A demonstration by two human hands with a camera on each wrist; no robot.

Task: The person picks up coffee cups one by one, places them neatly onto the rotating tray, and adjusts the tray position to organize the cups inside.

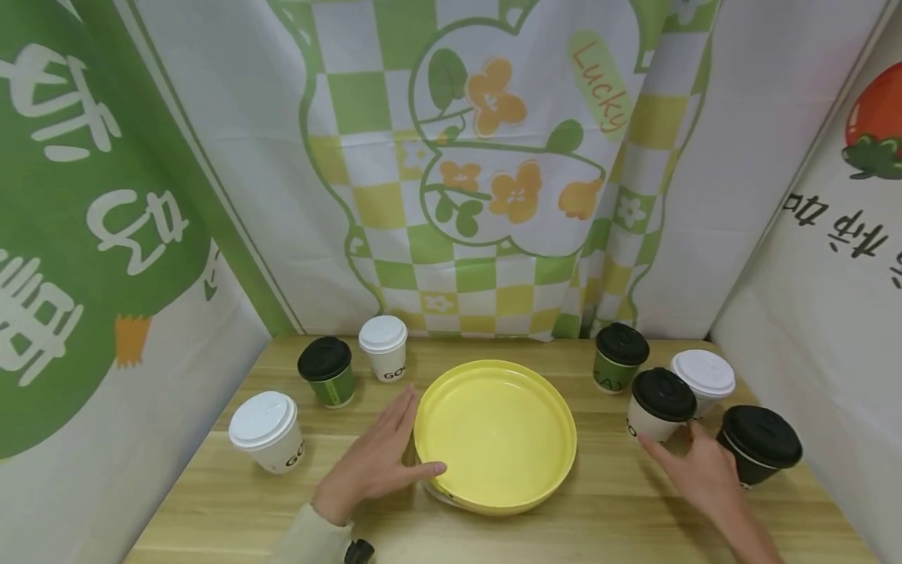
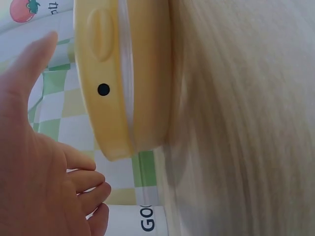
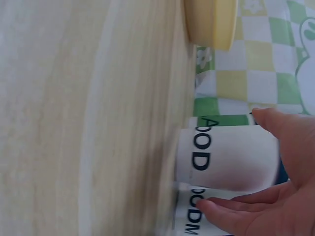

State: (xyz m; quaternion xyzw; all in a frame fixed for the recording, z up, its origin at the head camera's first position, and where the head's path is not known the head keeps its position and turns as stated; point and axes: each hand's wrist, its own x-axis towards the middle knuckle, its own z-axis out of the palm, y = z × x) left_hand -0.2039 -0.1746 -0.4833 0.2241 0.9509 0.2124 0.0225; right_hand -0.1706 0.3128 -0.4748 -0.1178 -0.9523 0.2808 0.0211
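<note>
A round yellow dish-like piece (image 1: 496, 439) with a raised rim sits mid-table. My left hand (image 1: 380, 458) is beside its left edge, fingers straight, the thumb overlapping the rim in the head view. The left wrist view shows the piece's thick side (image 2: 106, 118) with a black dot, and a gap between it and the palm. At the right, my right hand (image 1: 705, 470) is spread around a white paper cup (image 3: 231, 157) with a black lid (image 1: 664, 394). Thumb and fingers lie on opposite sides of this cup, which stands upright.
Close around that cup stand a green cup (image 1: 613, 376), a white-lidded cup (image 1: 705, 372) and a black-lidded dark cup (image 1: 759, 446). On the left are two white cups (image 1: 276, 446) (image 1: 387, 364) and a green one (image 1: 331, 390). Printed curtains enclose the wooden table (image 1: 606, 517).
</note>
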